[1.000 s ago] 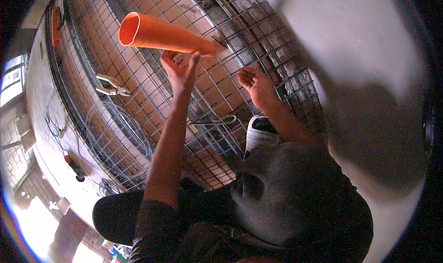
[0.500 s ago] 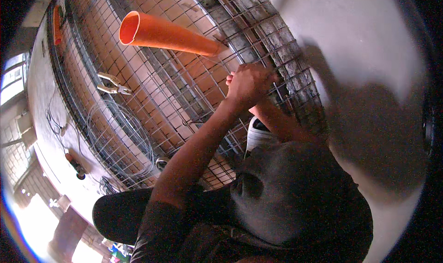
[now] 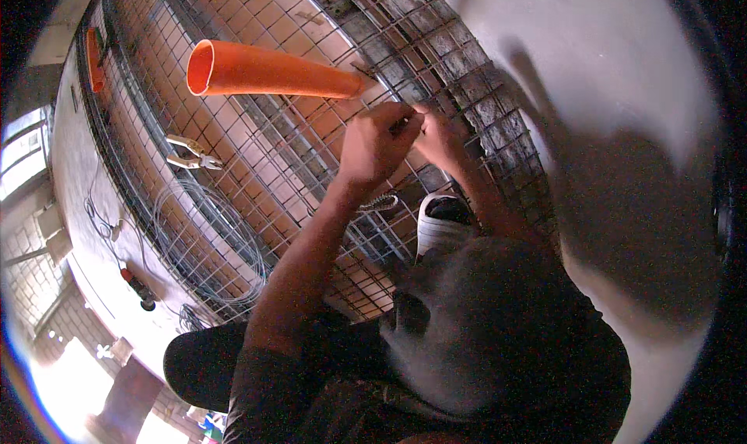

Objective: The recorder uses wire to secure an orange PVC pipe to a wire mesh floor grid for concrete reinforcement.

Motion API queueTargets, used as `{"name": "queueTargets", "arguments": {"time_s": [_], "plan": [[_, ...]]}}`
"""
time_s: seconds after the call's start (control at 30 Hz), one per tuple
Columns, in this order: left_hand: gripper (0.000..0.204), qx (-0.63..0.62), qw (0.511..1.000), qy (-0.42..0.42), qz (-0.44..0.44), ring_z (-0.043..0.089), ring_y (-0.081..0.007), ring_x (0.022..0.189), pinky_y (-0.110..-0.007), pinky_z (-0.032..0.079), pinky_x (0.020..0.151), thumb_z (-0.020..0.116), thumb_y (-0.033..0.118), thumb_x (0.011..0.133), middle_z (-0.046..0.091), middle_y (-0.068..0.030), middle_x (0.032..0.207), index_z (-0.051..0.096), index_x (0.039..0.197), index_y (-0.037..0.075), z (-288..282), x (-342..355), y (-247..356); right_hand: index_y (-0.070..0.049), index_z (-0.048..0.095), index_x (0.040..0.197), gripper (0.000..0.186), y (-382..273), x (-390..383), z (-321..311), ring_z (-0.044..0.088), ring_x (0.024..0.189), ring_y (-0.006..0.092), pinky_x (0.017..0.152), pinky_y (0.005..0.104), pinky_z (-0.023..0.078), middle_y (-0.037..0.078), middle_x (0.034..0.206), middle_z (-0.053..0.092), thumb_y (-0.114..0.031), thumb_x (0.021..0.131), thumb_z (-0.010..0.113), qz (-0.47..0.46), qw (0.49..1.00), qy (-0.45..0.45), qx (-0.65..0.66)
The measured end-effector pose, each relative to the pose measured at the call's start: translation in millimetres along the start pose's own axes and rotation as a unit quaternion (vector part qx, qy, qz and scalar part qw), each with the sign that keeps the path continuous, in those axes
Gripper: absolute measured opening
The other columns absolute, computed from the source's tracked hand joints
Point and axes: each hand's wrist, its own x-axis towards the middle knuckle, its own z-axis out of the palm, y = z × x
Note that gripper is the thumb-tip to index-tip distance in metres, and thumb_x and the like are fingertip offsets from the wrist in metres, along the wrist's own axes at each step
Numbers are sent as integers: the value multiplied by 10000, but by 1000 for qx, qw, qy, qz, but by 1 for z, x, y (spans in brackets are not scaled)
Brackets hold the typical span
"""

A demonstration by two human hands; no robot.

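My left hand [image 3: 375,142] is curled, fingertips pinched just below the end of an orange plastic pipe [image 3: 264,71]. My right hand [image 3: 440,140] is closed beside it, fingertips meeting those of the left. Whatever they grip is too small or hidden to name. Both are over the steel mesh [image 3: 226,129], which lies across pale pinkish panels and dark strips. The pipe rests on the mesh, its open end toward the left. Pliers [image 3: 187,152] with pale handles lie open on the mesh. My white-soled shoe [image 3: 437,224] is below my right hand.
A wire coil [image 3: 206,242] lies on the mesh. A red-and-black tool [image 3: 138,287] and cords are on the pale floor at left. Another orange pipe [image 3: 95,61] is at the upper left. A pale smooth surface [image 3: 615,78] with shadows borders the mesh on the right.
My left hand has left the underside of the pipe and joined my right hand, then shifted slightly leftward. My right hand's fingers have closed near it. The view has shifted slightly.
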Motion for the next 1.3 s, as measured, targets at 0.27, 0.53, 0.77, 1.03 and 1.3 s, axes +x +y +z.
{"name": "queueTargets", "arguments": {"time_s": [0.27,0.53,0.77,1.03,1.3], "plan": [[226,64,987,-8,-147,632,-349,761,-417,491,684,621,251,823,633,-179,803,626,838,25,1,9,-11,-46,609,923,162,31,37,-25,616,788,276,723,367,479,100,845,644,-124,793,669,-198,938,192,-208],[217,204,965,42,-157,629,-384,788,-478,489,708,546,253,859,641,-204,823,603,888,45,10,22,-42,-81,603,872,141,33,38,-22,560,801,294,715,395,447,90,843,616,-110,760,683,-227,941,159,-195],[205,295,949,15,-110,643,-353,778,-449,529,639,524,252,878,653,-148,904,604,1018,126,14,22,-67,-91,582,864,150,41,37,-19,531,807,312,704,429,426,86,856,582,-95,753,683,-237,933,164,-214],[155,258,966,17,-6,623,-350,781,-457,504,665,510,227,886,625,-150,849,578,880,88,6,21,-80,-91,579,868,147,48,38,-20,533,812,318,728,428,424,94,865,585,-91,757,675,-253,933,156,-202],[136,258,966,8,-7,618,-363,812,-457,501,681,519,199,882,628,-161,871,578,928,86,19,18,-116,-95,626,874,103,43,38,-23,542,863,307,792,432,430,86,889,614,-143,788,654,-229,930,164,-237]]}}
